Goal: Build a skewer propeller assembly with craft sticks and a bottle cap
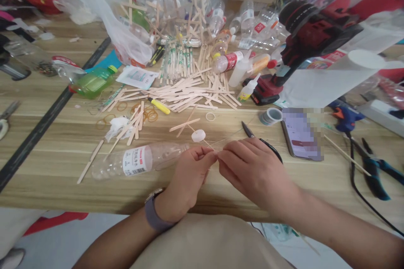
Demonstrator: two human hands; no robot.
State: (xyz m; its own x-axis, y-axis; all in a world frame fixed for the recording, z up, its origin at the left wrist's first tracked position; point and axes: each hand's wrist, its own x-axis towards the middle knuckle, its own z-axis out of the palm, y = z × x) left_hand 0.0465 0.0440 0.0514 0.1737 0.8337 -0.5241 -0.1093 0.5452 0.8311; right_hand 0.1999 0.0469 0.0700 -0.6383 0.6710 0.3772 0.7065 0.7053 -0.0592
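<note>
Both hands meet over the near edge of the table, fingertips together. My left hand (191, 178), with a watch on its wrist, is closed in a pinch on the near end of a thin wooden skewer (207, 144). A white bottle cap (198, 135) sits on the skewer, and two crossed craft sticks (184, 125) lie at its far end. My right hand (252, 170) is pinched against the left fingertips; what it grips is hidden. A fine thread seems to run near the fingers. Just left of my hands lies a clear plastic bottle (115, 163) on its side.
Black scissors (247, 129) lie partly under my right hand. To the right are a tape roll (270, 116), a phone (299, 134), pliers (374, 172) and a glue gun (345, 115). Behind stand a red drill (303, 42), loose craft sticks (186, 94) and several bottles.
</note>
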